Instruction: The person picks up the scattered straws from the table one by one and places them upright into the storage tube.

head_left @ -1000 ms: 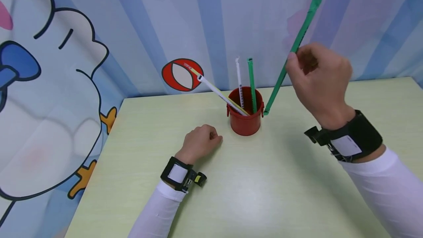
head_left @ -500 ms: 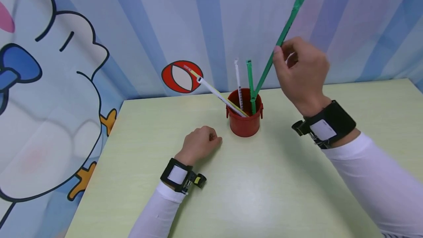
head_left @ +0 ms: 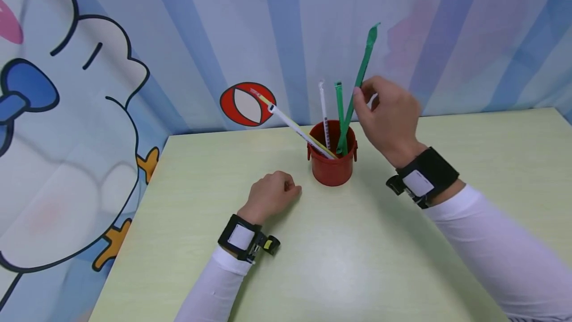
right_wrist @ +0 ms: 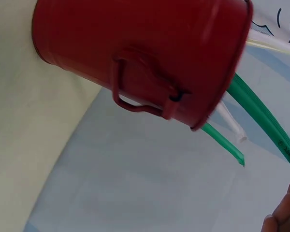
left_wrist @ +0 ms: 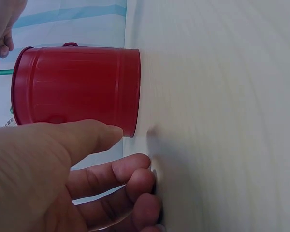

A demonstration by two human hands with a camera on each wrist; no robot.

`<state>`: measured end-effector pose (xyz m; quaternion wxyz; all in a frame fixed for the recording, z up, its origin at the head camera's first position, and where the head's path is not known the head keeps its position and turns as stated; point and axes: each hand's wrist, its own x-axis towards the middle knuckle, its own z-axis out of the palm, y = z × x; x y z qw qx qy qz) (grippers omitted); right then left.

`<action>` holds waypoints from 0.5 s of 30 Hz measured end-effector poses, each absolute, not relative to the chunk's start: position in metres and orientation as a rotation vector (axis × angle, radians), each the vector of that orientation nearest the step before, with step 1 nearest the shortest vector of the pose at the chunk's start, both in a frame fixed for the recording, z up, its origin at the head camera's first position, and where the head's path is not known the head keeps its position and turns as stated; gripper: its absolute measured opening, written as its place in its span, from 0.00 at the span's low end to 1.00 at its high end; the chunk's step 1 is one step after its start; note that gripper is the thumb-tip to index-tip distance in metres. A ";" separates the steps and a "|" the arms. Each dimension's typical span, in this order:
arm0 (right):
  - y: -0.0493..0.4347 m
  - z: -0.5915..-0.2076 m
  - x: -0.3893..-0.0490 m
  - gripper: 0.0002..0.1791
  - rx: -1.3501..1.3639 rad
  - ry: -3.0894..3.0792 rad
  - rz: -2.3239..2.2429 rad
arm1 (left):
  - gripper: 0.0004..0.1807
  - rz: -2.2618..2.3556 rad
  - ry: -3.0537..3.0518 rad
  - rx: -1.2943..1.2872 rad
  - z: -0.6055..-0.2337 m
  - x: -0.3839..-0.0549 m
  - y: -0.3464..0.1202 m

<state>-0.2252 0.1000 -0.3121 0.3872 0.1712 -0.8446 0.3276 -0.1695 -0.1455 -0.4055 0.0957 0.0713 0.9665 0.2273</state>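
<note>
My right hand (head_left: pixel 389 118) pinches a long green paper-wrapped straw (head_left: pixel 367 58) between thumb and fingers, above the right side of a small red bucket (head_left: pixel 331 172). The straw's lower end is inside the bucket, while its twisted top leans to the right. Inside stand a shorter-looking green straw (head_left: pixel 339 98) and a white one (head_left: pixel 323 101); a white-and-yellow pair (head_left: pixel 292 124) slants out to the left. Resting on the table left of the bucket, my left hand (head_left: pixel 270 195) holds nothing, its fingers loosely curled. The right wrist view shows printing on the held straw (right_wrist: pixel 268 121).
The pale wooden table (head_left: pixel 339 262) ends at a blue striped backdrop (head_left: pixel 286 39) behind the bucket. A cartoon figure (head_left: pixel 67 178) covers the left wall. Side handles (right_wrist: pixel 140 106) stick out from the bucket.
My right hand has moved left and then down, bringing the green straw's lower end from beside the bucket into it. My left hand has stayed in place.
</note>
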 end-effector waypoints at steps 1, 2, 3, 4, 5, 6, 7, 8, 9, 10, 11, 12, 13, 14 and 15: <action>0.099 -0.314 -0.225 0.14 0.432 -2.162 0.839 | 0.16 0.673 2.865 0.211 -0.406 -0.170 -0.146; 0.098 -0.317 -0.226 0.14 0.425 -2.176 0.843 | 0.16 0.674 2.865 0.210 -0.406 -0.170 -0.146; 0.097 -0.320 -0.226 0.14 0.419 -2.190 0.849 | 0.16 0.675 2.865 0.209 -0.406 -0.170 -0.146; 0.096 -0.322 -0.226 0.14 0.414 -2.204 0.851 | 0.16 0.677 2.864 0.209 -0.406 -0.170 -0.146; 0.096 -0.325 -0.226 0.13 0.408 -2.220 0.855 | 0.16 0.679 2.863 0.210 -0.406 -0.169 -0.146; 0.095 -0.328 -0.225 0.13 0.406 -2.236 0.860 | 0.16 0.681 2.863 0.211 -0.406 -0.169 -0.146; 0.095 -0.330 -0.225 0.13 0.402 -2.252 0.863 | 0.16 0.682 2.863 0.212 -0.406 -0.169 -0.146; 0.094 -0.332 -0.225 0.13 0.397 -2.271 0.864 | 0.16 0.682 2.863 0.214 -0.406 -0.169 -0.146; 0.094 -0.334 -0.224 0.13 0.392 -2.291 0.866 | 0.16 0.683 2.864 0.215 -0.406 -0.168 -0.146; 0.094 -0.336 -0.224 0.13 0.389 -2.310 0.867 | 0.16 0.684 2.864 0.219 -0.406 -0.168 -0.146; 0.093 -0.338 -0.223 0.13 0.383 -2.331 0.868 | 0.16 0.685 2.865 0.222 -0.406 -0.168 -0.146; 0.093 -0.340 -0.223 0.13 0.379 -2.349 0.869 | 0.16 0.688 2.866 0.225 -0.406 -0.168 -0.146; 0.093 -0.341 -0.222 0.13 0.373 -2.371 0.869 | 0.16 0.688 2.867 0.228 -0.406 -0.168 -0.146; 0.092 -0.343 -0.222 0.13 0.369 -2.391 0.870 | 0.16 0.689 2.868 0.229 -0.406 -0.168 -0.147; 0.092 -0.344 -0.222 0.13 0.368 -2.409 0.871 | 0.16 0.691 2.868 0.229 -0.405 -0.168 -0.147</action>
